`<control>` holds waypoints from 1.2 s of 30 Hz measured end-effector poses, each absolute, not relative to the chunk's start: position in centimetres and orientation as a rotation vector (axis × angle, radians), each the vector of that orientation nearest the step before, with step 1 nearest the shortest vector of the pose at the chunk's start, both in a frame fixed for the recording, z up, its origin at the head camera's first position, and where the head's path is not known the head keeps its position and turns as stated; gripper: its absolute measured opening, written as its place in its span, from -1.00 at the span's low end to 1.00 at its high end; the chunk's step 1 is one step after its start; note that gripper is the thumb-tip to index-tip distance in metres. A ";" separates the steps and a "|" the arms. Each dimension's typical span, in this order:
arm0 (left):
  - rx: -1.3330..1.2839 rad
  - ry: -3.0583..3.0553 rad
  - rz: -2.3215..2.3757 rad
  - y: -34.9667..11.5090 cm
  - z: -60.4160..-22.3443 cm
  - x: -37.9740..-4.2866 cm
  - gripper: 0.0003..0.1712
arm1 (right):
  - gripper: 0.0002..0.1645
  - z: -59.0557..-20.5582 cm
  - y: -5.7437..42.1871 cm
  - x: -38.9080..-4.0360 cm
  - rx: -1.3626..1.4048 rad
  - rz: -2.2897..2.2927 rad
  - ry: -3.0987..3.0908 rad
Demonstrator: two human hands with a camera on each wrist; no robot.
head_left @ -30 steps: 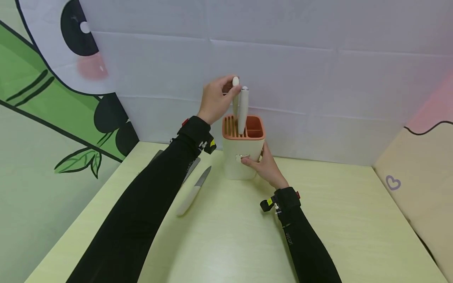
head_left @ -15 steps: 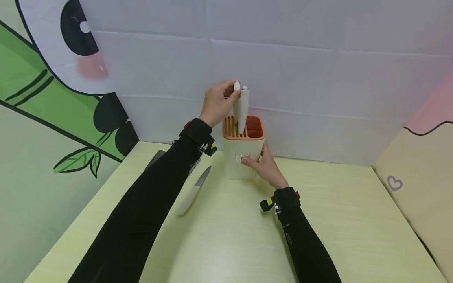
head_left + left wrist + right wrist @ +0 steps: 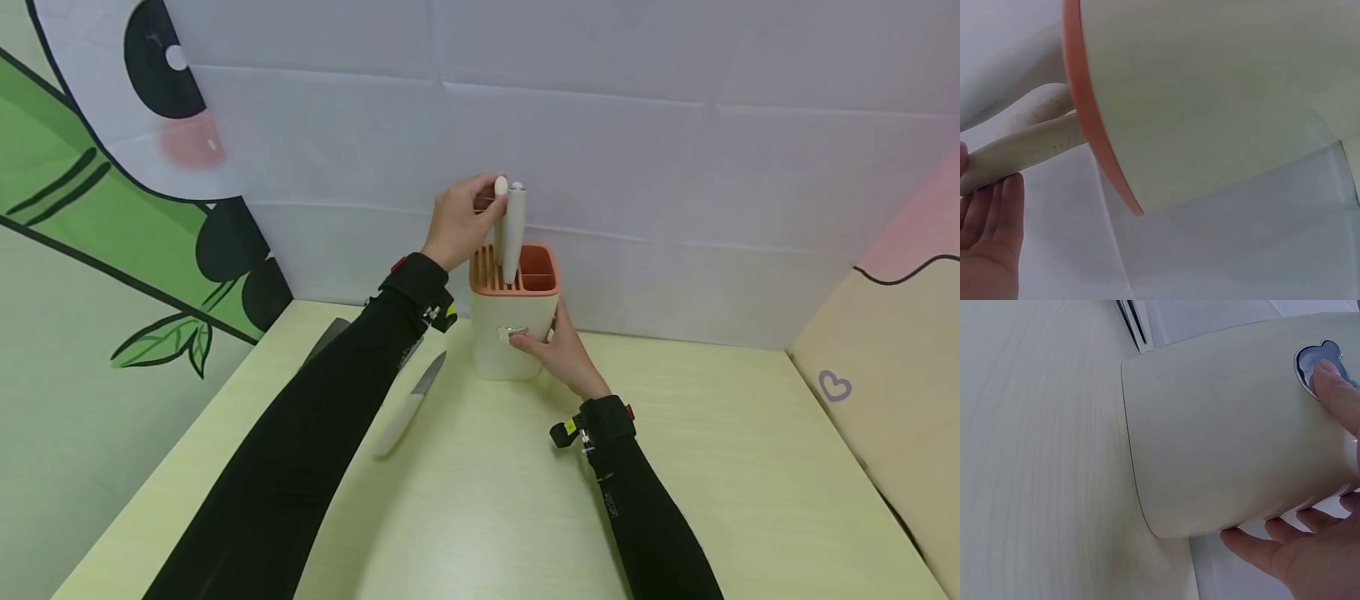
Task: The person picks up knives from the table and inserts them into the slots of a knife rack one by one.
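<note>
A cream knife block [image 3: 504,333] with an orange slotted top [image 3: 491,282] stands upright on the table near the back wall. My left hand [image 3: 465,212] pinches a cream knife handle [image 3: 500,225] just above the slots; its blade is hidden inside the block. Beside it a second white handle [image 3: 513,233] sticks up from the slots. In the left wrist view, the held handle [image 3: 1029,147] reaches the orange rim, with more handles behind it. My right hand [image 3: 562,354] grips the block's lower right side, its thumb [image 3: 1338,394] on the shiny front badge.
A white-handled knife [image 3: 408,410] lies on the table left of the block, blade pointing away. Behind my left sleeve [image 3: 315,417], another blade [image 3: 411,350] and a dark blade [image 3: 326,336] partly show. A wall sheet [image 3: 675,208] hangs close behind the block.
My left hand has come down slightly with the cream handle, which now sits lower in the block. The right hand and the block have stayed in place.
</note>
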State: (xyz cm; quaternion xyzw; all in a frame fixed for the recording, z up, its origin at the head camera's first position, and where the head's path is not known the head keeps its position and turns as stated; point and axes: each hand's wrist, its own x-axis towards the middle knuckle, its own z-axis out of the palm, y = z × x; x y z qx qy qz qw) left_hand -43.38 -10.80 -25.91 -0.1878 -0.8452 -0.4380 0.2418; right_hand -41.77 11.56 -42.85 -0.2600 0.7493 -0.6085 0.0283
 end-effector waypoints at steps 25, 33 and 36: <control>-0.485 -2.431 -1.209 -10.8 -26.6 -43.5 -0.38 | 0.15 -43.0 11.9 -41.8 -0.791 -1.886 2.307; -0.484 -2.468 -1.224 -11.8 -28.1 -43.2 -0.37 | 0.17 -42.8 11.8 -41.6 -0.801 -1.876 2.317; -0.493 -2.464 -1.236 -12.3 -28.8 -42.8 -0.36 | 0.17 -42.6 12.0 -41.3 -0.789 -1.858 2.312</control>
